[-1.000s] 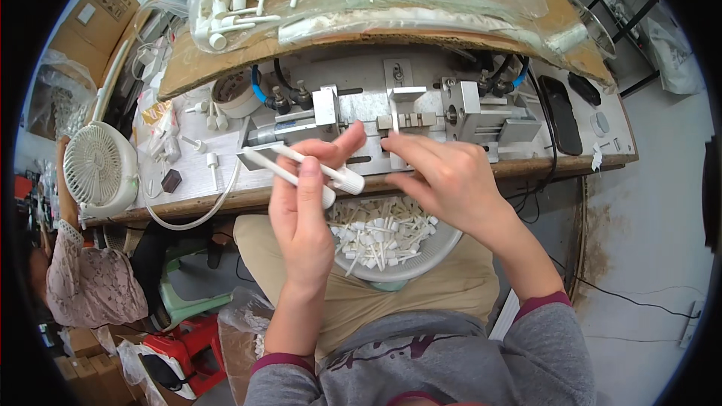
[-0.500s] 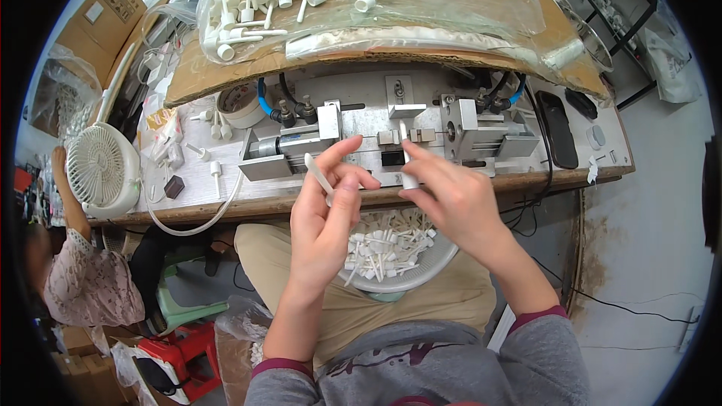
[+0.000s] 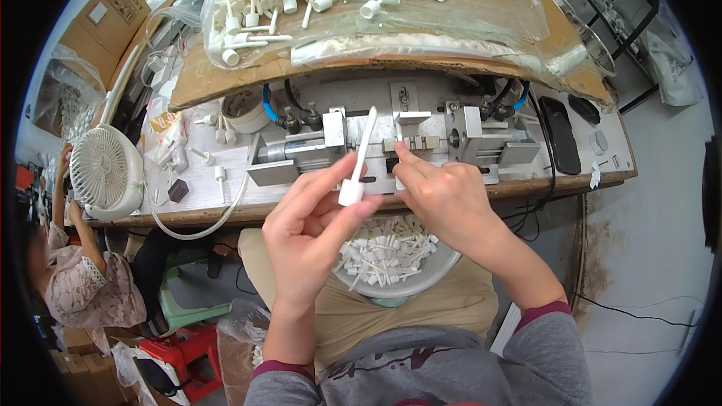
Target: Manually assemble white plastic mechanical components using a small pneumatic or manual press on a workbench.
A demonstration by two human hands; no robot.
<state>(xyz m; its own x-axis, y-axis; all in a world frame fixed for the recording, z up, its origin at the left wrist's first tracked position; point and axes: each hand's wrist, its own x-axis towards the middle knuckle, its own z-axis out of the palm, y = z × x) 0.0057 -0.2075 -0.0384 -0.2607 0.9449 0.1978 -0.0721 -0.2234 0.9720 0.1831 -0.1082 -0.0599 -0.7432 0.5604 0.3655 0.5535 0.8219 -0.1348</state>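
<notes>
A white plastic measuring scoop is pinched between the thumb and fingers of my left hand, cup down and long handle pointing up. My right hand is closed at the front of the metal jig, its fingers round another white scoop. Only part of this second scoop's handle shows between the jig's small blocks; my fingers hide most of the rest. Metal clamp units with cylinders, the left one and the right one, stand either side of the jig.
On my lap sits a white basin full of scoops. A cardboard shelf above the bench bears a heap of them. A fan, a tape roll and a black phone flank the jig. Another person sits at left.
My left hand has turned and brought its scoop upright, cup now at the fingertips. The right hand has shifted slightly left at the jig. The co-worker's arms have moved beside the fan.
</notes>
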